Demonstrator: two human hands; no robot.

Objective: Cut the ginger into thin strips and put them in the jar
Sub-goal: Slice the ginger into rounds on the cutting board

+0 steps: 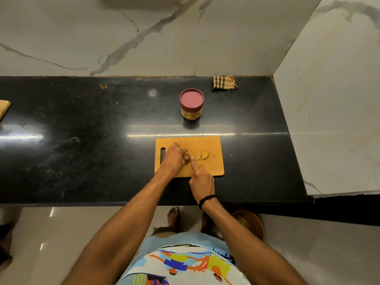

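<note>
**Mid-cut, with the filling yet to come**

A patterned shirt (pixel 185 264) fills the bottom edge, and both forearms reach over the black counter (pixel 82 140). The right hand (pixel 202 182) is clenched with its forefinger stretched forward, seemingly round a knife hidden beneath it. The left hand (pixel 173 159) pinches a ginger piece (pixel 186 156) on the cutting board (pixel 213 165). Two cut slices (pixel 205 154) lie just beside it. For thin strips, tuck the left fingertips back and lay the piece flat side down. Beyond stands the jar (pixel 191 114), its maroon lid (pixel 191 98) on, so it needs opening before filling.
</note>
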